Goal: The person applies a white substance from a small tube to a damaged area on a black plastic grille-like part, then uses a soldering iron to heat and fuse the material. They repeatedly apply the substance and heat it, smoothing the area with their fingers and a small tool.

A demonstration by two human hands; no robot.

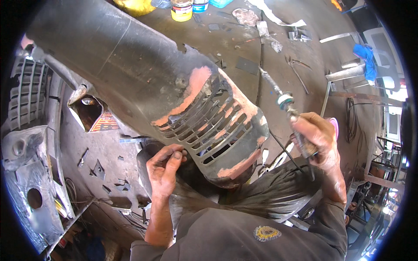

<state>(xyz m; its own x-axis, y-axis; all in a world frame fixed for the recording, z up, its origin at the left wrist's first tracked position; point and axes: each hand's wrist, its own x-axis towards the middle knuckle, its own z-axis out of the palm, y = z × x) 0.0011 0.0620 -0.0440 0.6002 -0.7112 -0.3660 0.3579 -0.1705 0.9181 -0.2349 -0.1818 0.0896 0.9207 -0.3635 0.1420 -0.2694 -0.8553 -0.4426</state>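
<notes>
A dark plastic vehicle panel (126, 65) lies diagonally before me over my lap, with a slotted grille section and patches of pink filler (237, 169). Beside the grille's lower left edge, my left hand (170, 158) has its fingers curled, thumb close to the forefinger; what they grip, if anything, I cannot make out. My right hand (311, 137) is closed round the handle of a long metal hand tool (270, 80) with a green collar and a dark cord, held to the right of the panel with its tip raised off it.
Tubs (180, 11), scraps and small tools lie on the floor (300, 56) beyond the panel. Plastic grille parts (28, 91) and grey panels (24, 174) stand at the left. Metal racks (352, 95), a blue cloth (365, 58) and coiled cable are at the right.
</notes>
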